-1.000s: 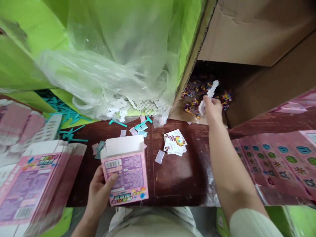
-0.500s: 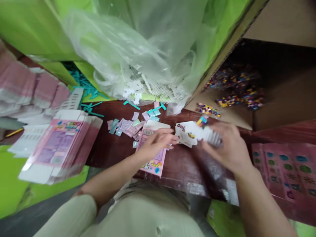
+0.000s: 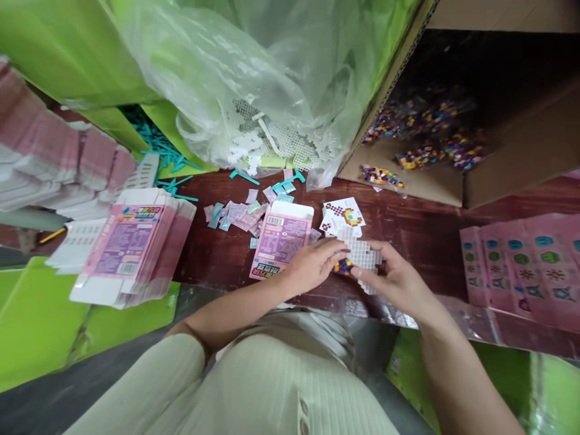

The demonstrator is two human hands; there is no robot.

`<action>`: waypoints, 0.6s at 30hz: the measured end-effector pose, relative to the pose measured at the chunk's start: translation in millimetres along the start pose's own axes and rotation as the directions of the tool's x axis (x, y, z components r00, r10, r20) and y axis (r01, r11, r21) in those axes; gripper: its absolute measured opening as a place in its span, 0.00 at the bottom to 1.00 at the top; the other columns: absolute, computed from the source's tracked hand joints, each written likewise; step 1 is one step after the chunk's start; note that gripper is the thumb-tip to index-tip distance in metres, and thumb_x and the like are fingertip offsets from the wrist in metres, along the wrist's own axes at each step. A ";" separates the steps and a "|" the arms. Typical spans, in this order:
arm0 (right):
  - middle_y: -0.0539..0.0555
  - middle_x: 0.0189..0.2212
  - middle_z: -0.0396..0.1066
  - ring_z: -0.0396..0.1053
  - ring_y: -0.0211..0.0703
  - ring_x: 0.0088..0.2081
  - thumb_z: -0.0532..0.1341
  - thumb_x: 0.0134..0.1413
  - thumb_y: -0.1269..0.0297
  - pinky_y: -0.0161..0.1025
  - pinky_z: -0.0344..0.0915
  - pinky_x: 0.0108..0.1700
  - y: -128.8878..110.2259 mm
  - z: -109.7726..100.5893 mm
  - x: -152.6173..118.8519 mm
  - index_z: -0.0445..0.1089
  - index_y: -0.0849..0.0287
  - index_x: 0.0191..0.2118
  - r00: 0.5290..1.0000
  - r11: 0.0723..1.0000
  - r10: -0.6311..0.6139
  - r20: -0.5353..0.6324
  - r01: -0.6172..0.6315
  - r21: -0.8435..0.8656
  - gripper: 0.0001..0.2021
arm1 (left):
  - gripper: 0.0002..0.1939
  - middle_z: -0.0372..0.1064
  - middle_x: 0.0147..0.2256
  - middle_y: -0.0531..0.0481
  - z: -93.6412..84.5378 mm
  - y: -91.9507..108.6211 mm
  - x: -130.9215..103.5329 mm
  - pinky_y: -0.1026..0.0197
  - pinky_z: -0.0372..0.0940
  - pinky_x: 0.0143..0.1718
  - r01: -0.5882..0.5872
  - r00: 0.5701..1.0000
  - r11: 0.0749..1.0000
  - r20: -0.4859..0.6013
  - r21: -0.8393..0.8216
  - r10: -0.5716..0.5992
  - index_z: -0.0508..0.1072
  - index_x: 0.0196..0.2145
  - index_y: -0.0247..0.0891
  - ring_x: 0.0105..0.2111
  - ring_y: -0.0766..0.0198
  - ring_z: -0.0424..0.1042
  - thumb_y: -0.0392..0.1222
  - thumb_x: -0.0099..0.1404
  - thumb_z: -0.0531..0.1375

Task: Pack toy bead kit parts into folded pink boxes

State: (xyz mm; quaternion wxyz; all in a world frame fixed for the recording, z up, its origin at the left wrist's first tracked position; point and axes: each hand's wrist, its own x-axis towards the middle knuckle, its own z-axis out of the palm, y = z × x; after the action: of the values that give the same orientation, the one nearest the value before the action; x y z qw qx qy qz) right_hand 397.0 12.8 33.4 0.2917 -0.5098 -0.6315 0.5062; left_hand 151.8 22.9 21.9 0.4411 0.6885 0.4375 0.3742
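Observation:
In the head view, my right hand (image 3: 399, 275) is closed on a white grid pegboard (image 3: 365, 254), thumb on the near face and fingers behind its edge. Against the board's left side lies a small packet of colourful beads (image 3: 342, 266). My left hand (image 3: 317, 264) has its fingers bent around that packet and meets the board's edge. Just behind the board rests a white instruction sheet (image 3: 347, 212) printed with a purple and yellow pixel pattern. A flat pink box (image 3: 283, 235) lies left of my left hand, partly under the wrist.
Small pink and blue sachets (image 3: 235, 214) lie behind the pink box. Stacked flat boxes (image 3: 131, 241) stand left. A clear plastic bag (image 3: 254, 72) of white pegboards hangs at the back. An open carton (image 3: 412, 190) holds bead packets. Pink printed sheets (image 3: 521, 260) lie right.
My right hand has brought the pegboard and bead packet down and left, towards my body. My left hand has moved right to meet them, and the instruction sheet is more exposed.

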 end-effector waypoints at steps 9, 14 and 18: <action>0.51 0.41 0.80 0.76 0.46 0.36 0.79 0.44 0.46 0.41 0.74 0.37 -0.3 -26.3 -28.2 0.74 0.50 0.53 0.908 0.968 0.185 -0.375 -0.103 0.228 0.32 | 0.21 0.76 0.62 0.37 5.9 -3.6 -16.0 0.45 0.71 0.64 0.151 0.989 0.952 0.036 -0.267 -0.147 0.72 0.64 0.40 0.62 0.50 0.76 0.49 0.79 0.58; 0.51 0.44 0.80 0.76 0.41 0.39 0.80 0.45 0.51 0.36 0.74 0.40 -5.9 -30.6 -49.4 0.74 0.50 0.53 0.879 0.954 0.148 -0.453 -0.007 0.299 0.30 | 0.26 0.56 0.75 0.36 68.8 0.2 -32.2 0.36 0.54 0.76 -0.137 0.991 0.914 0.047 0.381 0.128 0.65 0.71 0.39 0.76 0.45 0.55 0.46 0.80 0.56; 0.51 0.44 0.80 0.75 0.39 0.40 0.80 0.44 0.51 0.35 0.74 0.42 4.0 -32.1 -56.8 0.75 0.51 0.51 0.797 0.960 0.123 -0.591 0.056 0.275 0.29 | 0.32 0.56 0.76 0.40 89.4 -12.0 -44.0 0.43 0.48 0.79 -0.458 0.885 0.634 0.389 0.624 0.256 0.62 0.74 0.33 0.78 0.48 0.50 0.53 0.81 0.54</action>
State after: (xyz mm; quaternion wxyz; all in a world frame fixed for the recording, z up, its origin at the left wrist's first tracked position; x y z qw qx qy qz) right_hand 444.4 -29.7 48.2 0.5368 -0.6090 -0.4190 0.4067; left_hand 214.3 -40.4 -24.6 0.1172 0.9196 0.3366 0.1651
